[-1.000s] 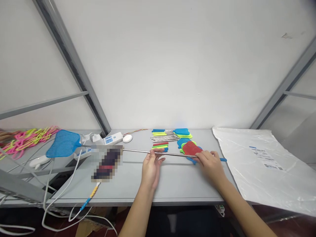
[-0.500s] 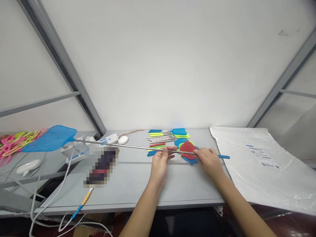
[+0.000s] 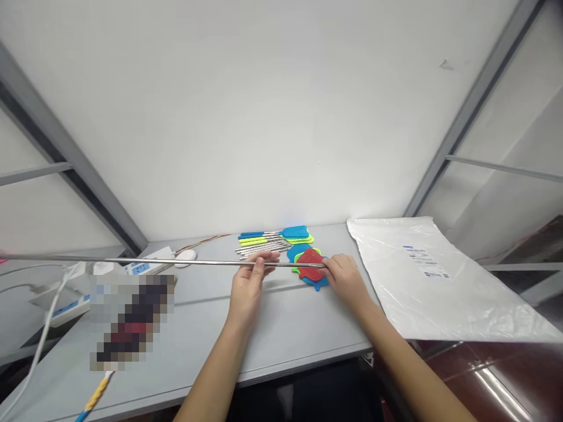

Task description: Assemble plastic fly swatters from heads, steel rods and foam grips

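A long, thin metal rod of an extended fly swatter (image 3: 176, 262) runs across in front of me, off the left edge, where its blue head is out of view. My left hand (image 3: 247, 290) pinches the rod midway, thumb on top and fingers loosely behind. My right hand (image 3: 348, 280) is closed around its right end, hiding the handle. Beneath and behind the rod lie several loose swatter heads: a red one (image 3: 310, 258), a blue one (image 3: 299, 252) and a green one partly covered. Behind them are shortened swatters with blue heads (image 3: 294, 231) and yellow-green handles (image 3: 253, 241), plus bare metal rods (image 3: 259, 249).
A white plastic parcel bag (image 3: 422, 275) with a label covers the table's right side. Power strips (image 3: 153, 261), a white round device (image 3: 186, 258) and cables are on the left, near a pixelated object (image 3: 136, 322). A white wall (image 3: 281, 117) rises behind the table.
My view has turned to the right, so the swatter's blue head has left the picture. Both hands keep their hold on the swatter; its blue handle end no longer shows past my right hand.
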Action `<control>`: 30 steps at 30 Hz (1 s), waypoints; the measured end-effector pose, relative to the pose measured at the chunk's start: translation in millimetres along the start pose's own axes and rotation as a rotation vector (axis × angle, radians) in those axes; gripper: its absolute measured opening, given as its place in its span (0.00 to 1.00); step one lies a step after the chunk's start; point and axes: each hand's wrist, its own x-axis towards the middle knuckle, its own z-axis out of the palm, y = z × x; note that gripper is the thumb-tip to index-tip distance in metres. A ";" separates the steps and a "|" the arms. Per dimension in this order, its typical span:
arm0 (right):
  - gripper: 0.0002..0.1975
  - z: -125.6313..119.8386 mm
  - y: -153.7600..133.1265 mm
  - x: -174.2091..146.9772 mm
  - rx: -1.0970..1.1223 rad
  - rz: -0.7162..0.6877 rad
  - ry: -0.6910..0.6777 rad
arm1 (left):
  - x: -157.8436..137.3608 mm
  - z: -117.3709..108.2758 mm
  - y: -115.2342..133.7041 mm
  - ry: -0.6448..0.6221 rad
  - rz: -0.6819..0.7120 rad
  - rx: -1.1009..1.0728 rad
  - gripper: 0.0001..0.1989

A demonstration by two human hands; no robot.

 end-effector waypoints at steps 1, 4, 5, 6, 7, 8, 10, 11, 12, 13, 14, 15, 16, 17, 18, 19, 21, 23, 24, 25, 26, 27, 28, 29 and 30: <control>0.11 -1.5 -0.4 0.5 -0.003 0.007 -0.001 | 0.8 3.1 0.1 -0.040 -0.033 0.035 0.17; 0.12 -4.3 -0.8 0.6 -0.032 0.026 -0.013 | 1.9 9.9 -2.3 -0.081 -0.076 0.054 0.19; 0.13 -4.5 -0.7 -0.1 -0.046 0.026 -0.022 | 2.4 10.9 -3.2 -0.067 -0.070 0.035 0.19; 0.13 -4.5 -0.4 -1.2 -0.059 0.025 -0.032 | 3.0 11.3 -3.8 -0.049 -0.057 0.013 0.19; 0.13 -4.2 0.0 -2.4 -0.071 0.029 -0.037 | 3.8 11.3 -4.2 -0.036 -0.040 -0.007 0.19; 0.14 -4.0 0.5 -3.8 -0.079 0.038 -0.037 | 4.6 11.2 -4.4 -0.030 -0.020 -0.022 0.19; 0.14 -3.8 1.5 -6.3 -0.089 0.062 -0.030 | 5.9 11.4 -4.1 -0.032 0.020 -0.039 0.19; 0.14 -4.1 1.9 -7.2 -0.092 0.072 -0.026 | 6.2 11.9 -4.0 -0.036 0.039 -0.044 0.19; 0.14 -4.6 2.3 -7.9 -0.094 0.078 -0.023 | 6.3 12.5 -3.9 -0.041 0.054 -0.046 0.19; 0.14 -5.2 2.5 -8.3 -0.096 0.082 -0.023 | 6.2 13.2 -3.8 -0.048 0.066 -0.046 0.19; 0.13 -6.0 2.6 -8.5 -0.099 0.084 -0.024 | 6.0 13.9 -3.9 -0.052 0.076 -0.045 0.19; 0.13 -6.7 2.6 -8.6 -0.107 0.088 -0.023 | 5.7 14.5 -4.0 -0.053 0.084 -0.042 0.19; 0.13 -7.3 2.5 -8.5 -0.119 0.094 -0.022 | 5.4 15.0 -4.1 -0.050 0.090 -0.039 0.19; 0.13 -7.7 2.2 -8.5 -0.134 0.098 -0.019 | 5.2 15.4 -4.2 -0.043 0.093 -0.039 0.19; 0.13 -7.8 1.8 -8.4 -0.149 0.100 -0.014 | 5.1 15.6 -4.3 -0.032 0.094 -0.044 0.19; 0.12 -7.6 1.2 -8.5 -0.163 0.102 -0.010 | 5.1 15.7 -4.3 -0.018 0.096 -0.054 0.19; 0.11 -6.3 0.1 -9.2 -0.184 0.105 0.003 | 5.6 15.1 -4.3 0.016 0.102 -0.086 0.19; 0.11 -4.2 -0.5 -11.0 -0.184 0.112 0.023 | 7.2 11.7 -3.9 0.046 0.116 -0.124 0.18; 0.10 -3.1 -0.3 -12.3 -0.176 0.118 0.036 | 8.6 8.4 -3.2 0.056 0.121 -0.141 0.18; 0.10 -2.1 0.4 -13.8 -0.162 0.125 0.050 | 10.4 3.6 -2.2 0.068 0.123 -0.160 0.17; 0.09 -1.1 1.6 -15.5 -0.145 0.132 0.068 | 12.6 -2.7 -0.8 0.090 0.127 -0.183 0.17; 0.09 -0.3 3.1 -17.1 -0.125 0.141 0.084 | 15.0 -10.3 0.9 0.123 0.136 -0.209 0.16; 0.08 0.5 4.7 -18.5 -0.105 0.152 0.096 | 17.3 -18.7 2.8 0.165 0.146 -0.233 0.15; 0.07 1.4 6.0 -19.6 -0.088 0.165 0.111 | 19.2 -27.2 4.5 0.211 0.158 -0.257 0.14; 0.07 2.4 6.6 -20.2 -0.067 0.166 0.104 | 20.3 -35.0 5.8 0.254 0.168 -0.279 0.13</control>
